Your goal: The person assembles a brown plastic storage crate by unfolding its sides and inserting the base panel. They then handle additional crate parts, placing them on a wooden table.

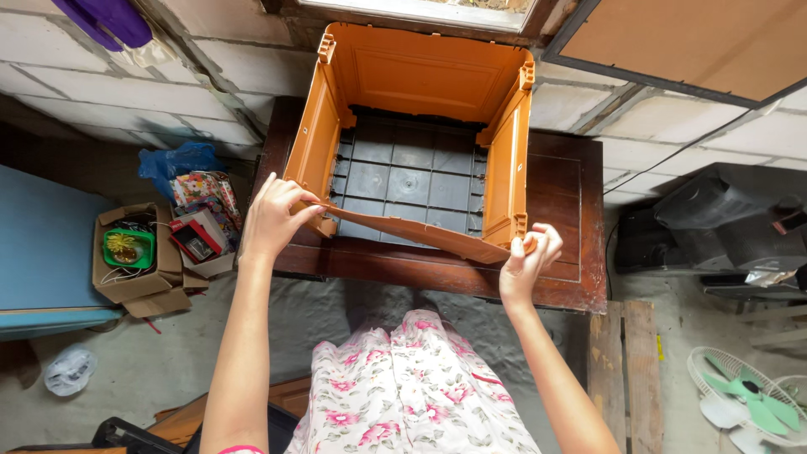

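Head view, looking straight down. At the middle, toward 12 o'clock: an orange plastic box (420,76) with a dark grey ribbed floor (409,181), standing on a dark brown wooden bench (563,252). Back wall and both side walls up. Front wall, a thin orange panel (420,236), leaning low and bent across the open side at 6 o'clock of the box.

Left hand (276,217) at 9 o'clock of the panel, grip closed on the panel's left end, thumb and fingers pinching it right by the box's left corner. Right hand (528,256) at 3 o'clock of the panel, grip closed on the panel's right end, fingers curled over the edge, just below the box's right corner post. Both arms reaching up from 6 o'clock, over a white dress with pink flowers (412,387).

At 9 o'clock on the floor: an open cardboard box (130,282) with a green thing inside, next to a pile of small colourful packs (202,219) and a blue plastic bag (176,161). Further to 9 o'clock, a blue flat surface (42,244). At 8 o'clock, a crumpled clear bag (69,370). At 4 o'clock, a white fan cage with green blades (744,403) and wooden planks (626,370). At 3 o'clock, dark bulky things, too dim to tell apart. At 11 o'clock, a purple cloth (109,21) on a pale block wall (126,92).
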